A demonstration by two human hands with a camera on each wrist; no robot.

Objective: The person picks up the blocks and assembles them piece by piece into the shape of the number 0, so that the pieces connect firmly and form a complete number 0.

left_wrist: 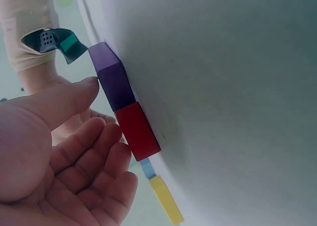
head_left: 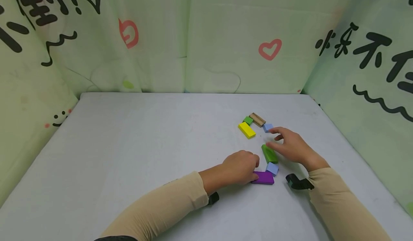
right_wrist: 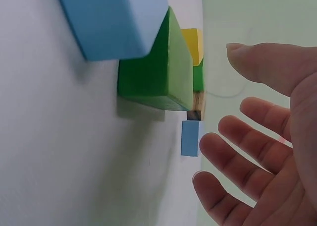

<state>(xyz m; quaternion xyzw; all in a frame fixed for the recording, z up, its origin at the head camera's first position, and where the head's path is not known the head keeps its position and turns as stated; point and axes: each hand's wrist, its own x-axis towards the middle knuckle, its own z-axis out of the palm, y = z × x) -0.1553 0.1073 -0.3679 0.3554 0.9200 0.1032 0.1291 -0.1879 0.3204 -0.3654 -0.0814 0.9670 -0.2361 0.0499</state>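
Note:
Beside a purple block (head_left: 264,178) is my left hand (head_left: 240,165). In the left wrist view its thumb lies against the purple block and its loosely bent fingers are by a red block (left_wrist: 138,132), which touches the purple one and is hidden in the head view. My right hand (head_left: 293,146) spreads its fingers over the right side, holding nothing. It is nearest a green block (head_left: 269,154) and a small blue block (head_left: 267,127). Another blue block (head_left: 272,168) sits between the green and purple ones.
Farther back, a wooden brown block (head_left: 257,119), a small green block (head_left: 248,121) and a yellow block (head_left: 246,130) lie on the white table (head_left: 145,137). Together the blocks form a curved row. A printed curtain (head_left: 213,36) stands behind and at both sides.

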